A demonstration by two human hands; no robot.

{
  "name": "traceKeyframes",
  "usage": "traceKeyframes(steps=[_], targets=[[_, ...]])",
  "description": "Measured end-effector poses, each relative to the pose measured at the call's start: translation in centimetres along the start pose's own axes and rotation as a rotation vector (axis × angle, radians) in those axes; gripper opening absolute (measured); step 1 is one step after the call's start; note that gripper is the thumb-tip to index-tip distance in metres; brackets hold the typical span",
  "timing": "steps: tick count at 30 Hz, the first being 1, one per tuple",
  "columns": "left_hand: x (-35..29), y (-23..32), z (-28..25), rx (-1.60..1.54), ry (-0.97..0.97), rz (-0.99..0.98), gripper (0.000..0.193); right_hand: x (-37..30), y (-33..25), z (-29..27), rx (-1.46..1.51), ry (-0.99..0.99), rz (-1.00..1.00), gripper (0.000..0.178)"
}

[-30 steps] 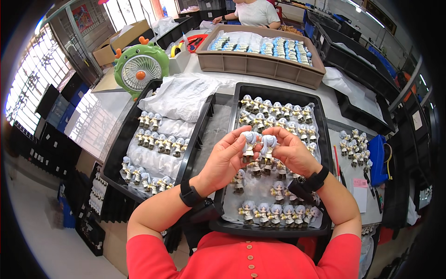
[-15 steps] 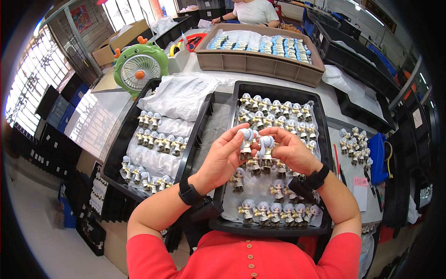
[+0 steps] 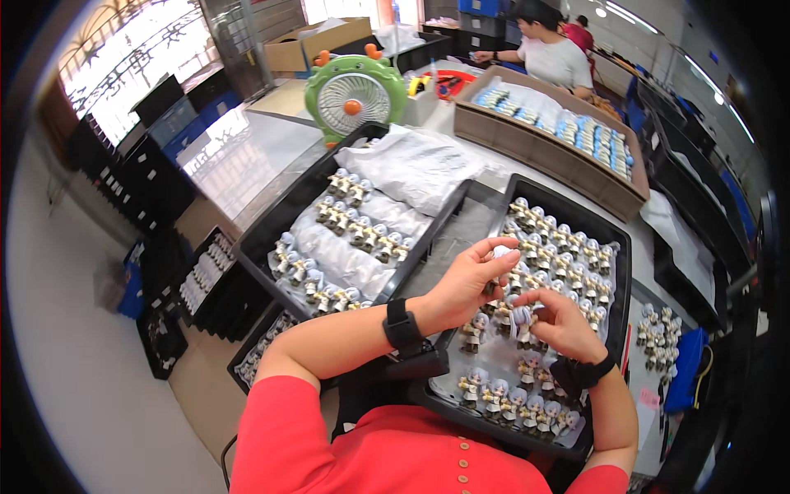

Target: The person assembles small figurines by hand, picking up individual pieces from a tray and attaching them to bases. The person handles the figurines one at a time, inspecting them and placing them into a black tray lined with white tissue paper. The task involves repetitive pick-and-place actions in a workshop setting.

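Observation:
Pinched in my left hand (image 3: 469, 284) is a small figurine (image 3: 499, 253) with pale hair, mostly covered by the fingers. My right hand (image 3: 568, 325) grips a second pale-haired figurine (image 3: 522, 321), lower and closer to me, its back of hair showing. Both hands are above a black tray (image 3: 627, 272) lined with white sheet, where similar figurines stand in rows. A front row (image 3: 516, 403) of them lines the tray's near edge. To the left, another black tray (image 3: 267, 222) holds figurines (image 3: 362, 233) in spaced rows on white wrapping.
A green animal-shaped fan (image 3: 355, 99) stands behind the left tray. Beyond the right tray is a brown crate (image 3: 543, 148) of blue-and-white figurines. More figurines (image 3: 658, 337) and a blue pouch (image 3: 685, 370) lie at right. A co-worker (image 3: 555, 58) sits at the back.
My view has swung left, so the trays appear further right. My hands have moved apart, the right one dropping lower with its figurine, the left one staying higher.

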State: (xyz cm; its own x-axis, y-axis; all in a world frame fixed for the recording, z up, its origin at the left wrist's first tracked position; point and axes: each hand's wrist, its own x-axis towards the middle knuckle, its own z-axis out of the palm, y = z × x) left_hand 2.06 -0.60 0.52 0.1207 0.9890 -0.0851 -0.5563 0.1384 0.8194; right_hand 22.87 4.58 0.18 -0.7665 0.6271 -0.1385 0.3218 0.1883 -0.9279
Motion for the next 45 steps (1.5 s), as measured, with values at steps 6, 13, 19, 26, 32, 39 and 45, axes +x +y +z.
traceKeyframes(steps=[6,13,19,26,32,39,45], targets=[[0.5,4.8,-2.1,0.027,0.064,0.149,0.038,-0.1,-0.8,0.9,-0.214,-0.022,-0.059,0.042],[2.1,11.1,-16.2,1.183,0.549,0.391,0.04,0.3,-0.2,1.0,-0.272,0.002,-0.179,0.041],[3.8,9.8,-20.3,1.682,0.709,0.316,0.038,0.4,0.3,0.6,-0.265,-0.016,-0.105,0.042],[4.6,9.8,-20.6,1.86,0.777,0.225,0.035,0.4,0.4,0.5,-0.269,0.001,-0.133,0.042],[4.6,9.3,-20.9,1.876,0.763,0.258,0.031,0.4,0.2,0.2,-0.087,-0.031,-0.058,0.041],[3.5,10.4,-18.2,1.861,0.773,0.413,0.042,0.9,-0.5,0.0,0.351,0.058,-0.109,0.044],[0.3,6.4,-3.5,0.959,0.008,0.238,0.039,1.0,0.4,-0.5,0.481,0.186,-0.182,0.046]])
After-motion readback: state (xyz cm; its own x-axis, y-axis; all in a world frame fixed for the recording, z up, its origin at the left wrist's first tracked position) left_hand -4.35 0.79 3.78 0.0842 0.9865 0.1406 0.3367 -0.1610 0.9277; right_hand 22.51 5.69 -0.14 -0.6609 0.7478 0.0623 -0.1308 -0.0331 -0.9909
